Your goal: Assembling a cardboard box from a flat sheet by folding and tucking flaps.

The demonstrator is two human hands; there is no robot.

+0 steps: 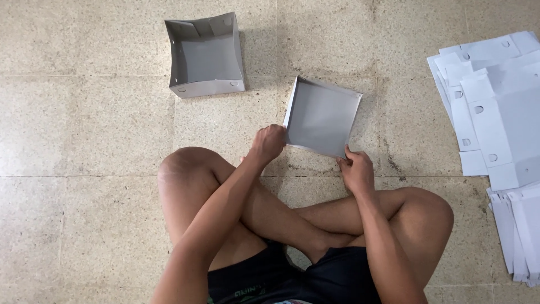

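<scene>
I sit cross-legged on a speckled stone floor. A shallow grey cardboard tray [322,115] with folded-up walls is held just above the floor in front of my knees. My left hand [268,142] grips its near left corner. At the near right corner my right hand [355,169] pinches the wall. The tray's open side faces me and it looks empty.
A second folded grey cardboard box [206,55] stands open on the floor at the upper left. A pile of flat white die-cut cardboard sheets [495,107] lies at the right edge, with more sheets [520,231] lower down. My crossed legs [292,217] fill the bottom centre.
</scene>
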